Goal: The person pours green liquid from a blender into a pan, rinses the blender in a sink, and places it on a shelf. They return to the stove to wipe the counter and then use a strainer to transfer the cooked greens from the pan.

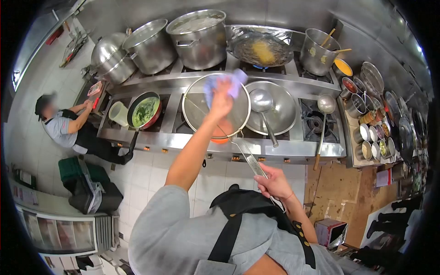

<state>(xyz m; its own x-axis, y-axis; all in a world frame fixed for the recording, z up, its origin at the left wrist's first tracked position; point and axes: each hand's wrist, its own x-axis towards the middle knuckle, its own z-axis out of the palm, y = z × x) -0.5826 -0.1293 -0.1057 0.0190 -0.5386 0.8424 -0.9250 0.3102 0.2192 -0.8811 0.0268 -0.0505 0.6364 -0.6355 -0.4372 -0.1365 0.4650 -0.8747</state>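
Note:
My left hand [221, 103] is closed on a purple cloth [233, 85] and lies over the wide round mesh strainer [197, 103]; motion blurs the hand and cloth. The strainer's long metal handle [254, 165] slants down toward me, and my right hand [275, 182] grips it, fingers wrapped round it. Part of an orange item [219, 140] shows at the strainer's near rim. To the right, a large steel wok [286, 114] sits on the stove with a ladle [261, 101] lying in it.
Tall pots [197, 43] and a pan with bubbling oil [261, 52] line the rear. A pan of greens [144, 112] sits left. Another ladle [326, 105] crosses the right burner. Ingredient containers [364, 133] stand far right. A person [66, 126] works at far left.

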